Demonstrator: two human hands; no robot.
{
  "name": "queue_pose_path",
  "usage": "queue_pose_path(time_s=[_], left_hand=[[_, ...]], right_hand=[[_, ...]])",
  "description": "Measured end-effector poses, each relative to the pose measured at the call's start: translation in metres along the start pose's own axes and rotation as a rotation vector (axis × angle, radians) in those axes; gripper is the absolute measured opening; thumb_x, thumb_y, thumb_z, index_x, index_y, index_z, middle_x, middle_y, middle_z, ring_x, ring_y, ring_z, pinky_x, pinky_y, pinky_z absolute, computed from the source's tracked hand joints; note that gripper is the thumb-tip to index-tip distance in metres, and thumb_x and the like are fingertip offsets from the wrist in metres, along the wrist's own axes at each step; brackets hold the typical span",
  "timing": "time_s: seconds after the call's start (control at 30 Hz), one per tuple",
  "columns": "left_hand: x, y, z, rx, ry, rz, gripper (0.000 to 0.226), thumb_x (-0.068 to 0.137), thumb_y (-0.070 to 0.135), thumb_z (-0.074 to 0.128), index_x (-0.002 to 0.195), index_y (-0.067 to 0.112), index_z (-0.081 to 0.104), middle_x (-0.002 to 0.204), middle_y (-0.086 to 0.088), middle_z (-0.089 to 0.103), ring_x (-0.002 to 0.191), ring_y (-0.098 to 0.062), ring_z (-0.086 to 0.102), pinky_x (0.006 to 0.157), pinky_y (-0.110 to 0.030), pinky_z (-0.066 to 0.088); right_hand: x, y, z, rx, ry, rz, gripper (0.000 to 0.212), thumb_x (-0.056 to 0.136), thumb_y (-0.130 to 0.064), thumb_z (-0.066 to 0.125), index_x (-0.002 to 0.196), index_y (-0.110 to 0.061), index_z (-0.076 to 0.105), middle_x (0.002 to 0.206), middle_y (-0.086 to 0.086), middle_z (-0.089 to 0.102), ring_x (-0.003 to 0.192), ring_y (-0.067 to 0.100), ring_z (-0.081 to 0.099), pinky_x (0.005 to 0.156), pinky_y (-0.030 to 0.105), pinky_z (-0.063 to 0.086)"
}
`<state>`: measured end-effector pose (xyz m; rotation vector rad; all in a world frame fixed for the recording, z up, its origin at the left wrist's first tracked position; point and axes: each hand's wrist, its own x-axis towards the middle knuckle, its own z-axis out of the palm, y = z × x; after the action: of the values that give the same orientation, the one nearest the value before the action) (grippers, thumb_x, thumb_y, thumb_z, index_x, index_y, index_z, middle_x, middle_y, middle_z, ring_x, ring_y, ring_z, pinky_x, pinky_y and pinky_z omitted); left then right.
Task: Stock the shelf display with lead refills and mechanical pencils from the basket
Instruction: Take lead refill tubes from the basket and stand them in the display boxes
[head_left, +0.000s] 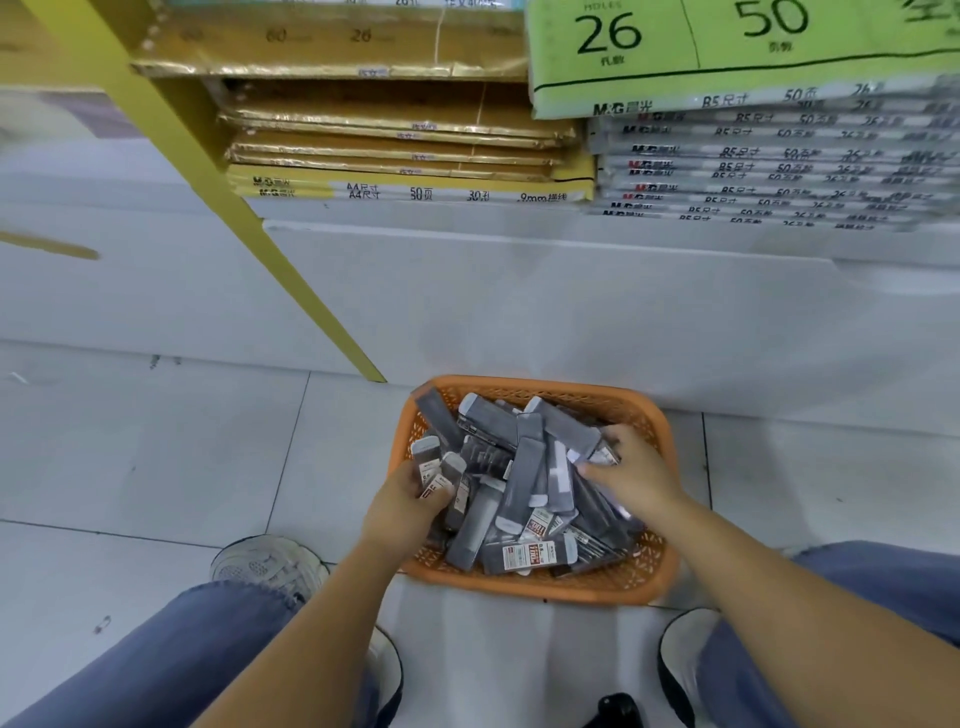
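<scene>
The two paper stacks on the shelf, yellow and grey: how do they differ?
The yellow stack sits left, labelled A4; the grey stack sits right, labelled B5. Yellow's packs look gold and crinkly, grey's silvery. Grey carries a green pack on top. Both show M&G branding.

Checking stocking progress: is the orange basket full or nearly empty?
Full. The orange basket is heaped with grey packs up to its rim; both hands, left hand and right hand, are in the pile.

Grey refill packs (524, 483) heaped in orange basket (540, 587)
</scene>
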<state>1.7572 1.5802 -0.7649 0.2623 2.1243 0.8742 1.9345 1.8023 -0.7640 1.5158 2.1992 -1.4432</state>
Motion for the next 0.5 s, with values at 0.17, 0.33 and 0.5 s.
queue_pose_path(time_s=[0.17,0.33,0.5], left_hand=[[-0.003,0.003,-0.002,-0.095,0.032,-0.001,0.016,0.091,0.021,0.073,0.097,0.031,0.063,0.069,0.017,0.067,0.05,0.004,0.062,0.042,-0.007,0.044],[-0.011,0.011,-0.006,-0.254,0.017,-0.046,0.013,0.093,0.02,0.071,0.105,0.024,0.07,0.072,0.01,0.075,0.064,-0.012,0.066,0.048,-0.015,0.054],[-0.029,0.039,-0.012,-0.27,-0.031,0.003,0.017,0.099,0.029,0.061,0.115,0.022,0.065,0.096,0.0,0.078,0.097,-0.024,0.071,0.088,-0.044,0.058]], right_hand=[[-0.004,0.005,0.007,-0.032,-0.051,0.062,0.057,0.082,-0.021,0.074,0.132,-0.016,0.046,0.116,-0.003,0.057,0.099,0.015,0.053,0.078,0.028,0.037],[-0.01,0.003,0.001,0.107,-0.016,0.157,0.047,0.082,-0.013,0.072,0.125,-0.018,0.052,0.114,0.0,0.062,0.094,0.017,0.058,0.074,0.029,0.045],[-0.031,-0.016,-0.026,0.223,0.045,0.078,0.034,0.087,-0.009,0.065,0.117,-0.021,0.055,0.112,0.003,0.063,0.102,0.021,0.059,0.082,0.034,0.047]])
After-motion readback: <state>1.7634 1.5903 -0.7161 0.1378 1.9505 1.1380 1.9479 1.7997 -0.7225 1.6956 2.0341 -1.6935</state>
